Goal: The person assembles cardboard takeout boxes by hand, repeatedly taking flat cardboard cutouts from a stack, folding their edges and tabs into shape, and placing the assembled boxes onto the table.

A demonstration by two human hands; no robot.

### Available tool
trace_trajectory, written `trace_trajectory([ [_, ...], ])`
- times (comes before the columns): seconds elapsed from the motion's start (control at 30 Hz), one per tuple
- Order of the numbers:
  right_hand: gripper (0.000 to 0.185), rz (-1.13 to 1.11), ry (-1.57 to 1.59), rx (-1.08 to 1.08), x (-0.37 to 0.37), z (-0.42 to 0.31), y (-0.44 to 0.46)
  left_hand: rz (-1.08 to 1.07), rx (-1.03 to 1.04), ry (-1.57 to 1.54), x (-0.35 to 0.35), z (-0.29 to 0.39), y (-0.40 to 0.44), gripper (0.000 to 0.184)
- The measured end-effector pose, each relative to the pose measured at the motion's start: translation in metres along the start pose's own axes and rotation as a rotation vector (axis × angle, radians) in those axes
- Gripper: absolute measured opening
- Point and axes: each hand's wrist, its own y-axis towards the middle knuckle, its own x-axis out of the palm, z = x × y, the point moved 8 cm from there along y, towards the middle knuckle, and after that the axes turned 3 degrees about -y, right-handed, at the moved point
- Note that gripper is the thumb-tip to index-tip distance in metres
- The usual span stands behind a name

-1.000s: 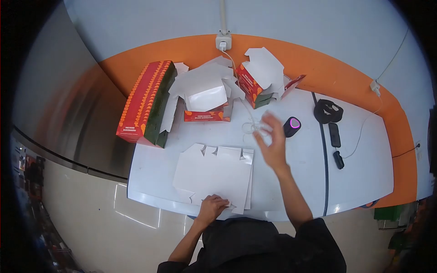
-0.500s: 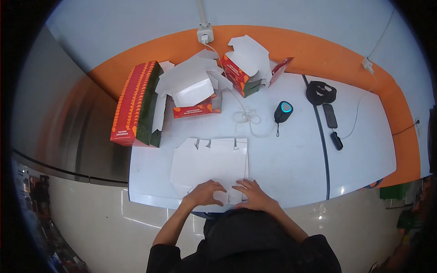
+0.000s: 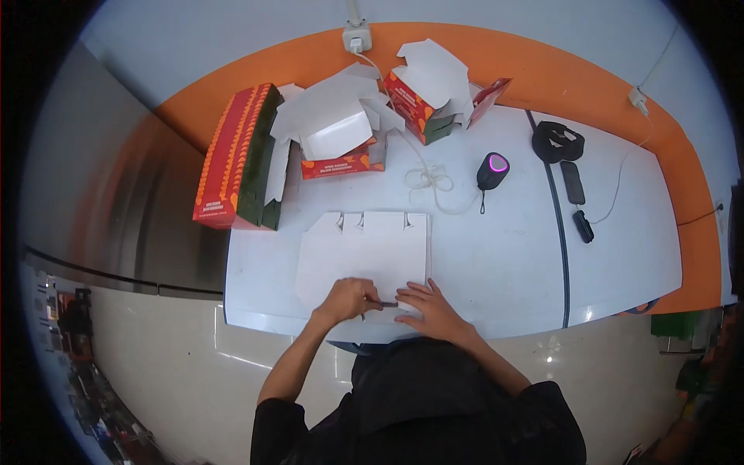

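Observation:
A flat white cardboard box blank (image 3: 363, 252) lies in front of me, with small cut notches along its far edge. My left hand (image 3: 346, 301) is at its near edge, fingers curled in and closed on a flap there. A narrow dark strip shows between my two hands at that edge; I cannot make out whether it is the flap's printed side. My right hand (image 3: 435, 311) rests on the blank's near right corner, with fingers apart and lying flat.
Along the back stand a tall red and green box (image 3: 232, 159), a half-open box (image 3: 341, 164) and another open box (image 3: 422, 101). A small black speaker (image 3: 491, 172), a coiled white cable (image 3: 431, 178), a phone (image 3: 572, 183) and a black strap-like item (image 3: 556, 142) lie to the right.
My left hand has closed from a spread shape onto the near flap. The right hand has stayed near the corner. The view has tilted slightly, and the speaker's light went from blue to pink.

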Motion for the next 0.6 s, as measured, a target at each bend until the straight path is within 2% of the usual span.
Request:
trace_trajectory([
  [0.1,0.054,0.054,-0.026,-0.006,-0.011,0.002,0.001,-0.113,-0.06,-0.223,-0.008,-0.007,0.01,0.016],
  [0.2,0.056,0.224,0.246,-0.07,-0.065,-0.029,-0.003,0.07,-0.063,-0.563,-0.033,-0.003,0.013,0.012],
  [0.33,0.047,0.228,0.165,-0.102,-0.067,-0.014,-0.007,-0.025,-0.025,-0.399,-0.043,0.024,0.006,0.013],
  [0.43,0.032,0.328,0.366,-0.023,-0.053,0.013,-0.006,0.084,-0.018,-0.543,-0.034,0.02,-0.003,0.014],
  [0.53,0.02,0.599,0.42,0.074,-0.069,0.017,-0.006,0.269,-0.137,-0.611,-0.033,-0.012,-0.025,0.015],
  [0.6,0.022,0.662,0.36,-0.02,-0.072,0.011,0.0,0.371,-0.31,-0.745,-0.021,-0.034,-0.034,0.014],
])
